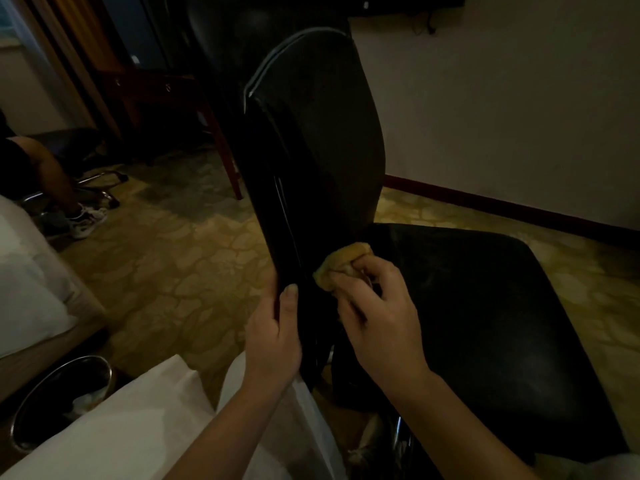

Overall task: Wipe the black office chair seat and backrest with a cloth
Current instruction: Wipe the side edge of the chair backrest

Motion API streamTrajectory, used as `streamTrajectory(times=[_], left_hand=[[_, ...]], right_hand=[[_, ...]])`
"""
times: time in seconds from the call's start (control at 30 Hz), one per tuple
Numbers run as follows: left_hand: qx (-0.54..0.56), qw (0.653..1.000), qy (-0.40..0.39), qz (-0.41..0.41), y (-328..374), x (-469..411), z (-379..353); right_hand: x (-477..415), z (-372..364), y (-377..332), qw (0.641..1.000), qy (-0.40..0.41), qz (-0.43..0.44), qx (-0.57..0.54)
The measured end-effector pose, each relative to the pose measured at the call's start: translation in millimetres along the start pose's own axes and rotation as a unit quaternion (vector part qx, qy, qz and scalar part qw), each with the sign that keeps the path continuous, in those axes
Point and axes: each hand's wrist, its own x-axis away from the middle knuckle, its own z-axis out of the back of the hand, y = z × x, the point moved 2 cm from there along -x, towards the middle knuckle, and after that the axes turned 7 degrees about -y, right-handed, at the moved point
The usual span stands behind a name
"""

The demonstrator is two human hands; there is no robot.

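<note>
The black office chair stands in front of me, its backrest (311,140) rising up the middle and its seat (485,306) spreading to the right. My left hand (273,337) grips the near side edge of the backrest, thumb on the front face. My right hand (377,317) holds a bunched yellow cloth (343,265) and presses it against the lower backrest, where it meets the seat.
A metal waste bin (20,420) with crumpled paper stands at the lower left beside white bedding (114,427). Another person's leg and shoe (86,220) show at the left by a second chair. A wooden desk (156,88) stands behind, a wall (502,116) at the right, patterned carpet (180,265) below.
</note>
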Motion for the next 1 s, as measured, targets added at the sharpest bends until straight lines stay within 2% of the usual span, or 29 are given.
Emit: streamTrajectory(times=[0.3,0.7,1.0], left_hand=[[0.000,1.000,0.009,0.015,-4.7,-0.3,1.6],[0.003,1.000,0.007,0.008,-0.5,0.0,0.9],[0.006,1.000,0.019,0.002,2.2,0.1,1.1]], right_hand=[[47.3,-23.2,26.7,0.996,-0.065,-0.059,-0.009],[1.3,-0.2,0.4,1.000,-0.002,-0.011,-0.016],[38.6,-22.2,22.4,0.996,-0.050,-0.064,-0.025]])
